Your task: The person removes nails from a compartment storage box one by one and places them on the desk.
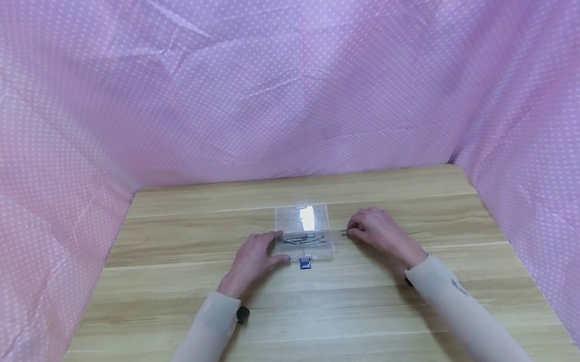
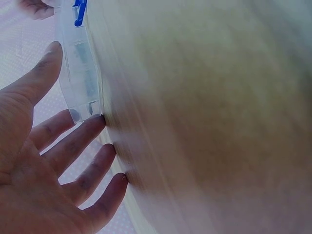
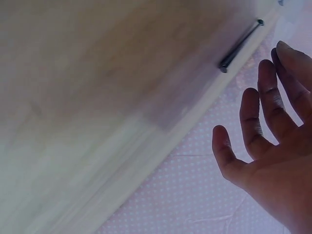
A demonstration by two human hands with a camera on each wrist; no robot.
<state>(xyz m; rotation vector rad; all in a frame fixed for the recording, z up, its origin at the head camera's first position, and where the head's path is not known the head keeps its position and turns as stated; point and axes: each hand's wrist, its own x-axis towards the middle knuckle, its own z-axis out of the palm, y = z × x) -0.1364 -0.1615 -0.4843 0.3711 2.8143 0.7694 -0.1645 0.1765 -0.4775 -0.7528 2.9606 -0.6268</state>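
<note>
A clear plastic box (image 1: 317,253) with a blue latch (image 1: 305,263) lies on the table, its lid (image 1: 293,220) folded back. Several long thin metal pieces, like nails or screws (image 1: 301,240), lie in its rear compartment. My left hand (image 1: 255,256) rests at the box's left end, thumb along the front edge and index finger at the rear corner, the fingers spread and nearly straight. To the right of the box, my right hand (image 1: 376,232) is beside similar thin metal pieces (image 3: 241,45) on the table. Its thumb and index fingertips are close together, with nothing visible between them.
The wooden table (image 1: 310,325) carries the box near its middle. Pink dotted cloth (image 1: 285,108) hangs behind the table and along both sides. A dark band or device (image 1: 243,315) shows at the left wrist.
</note>
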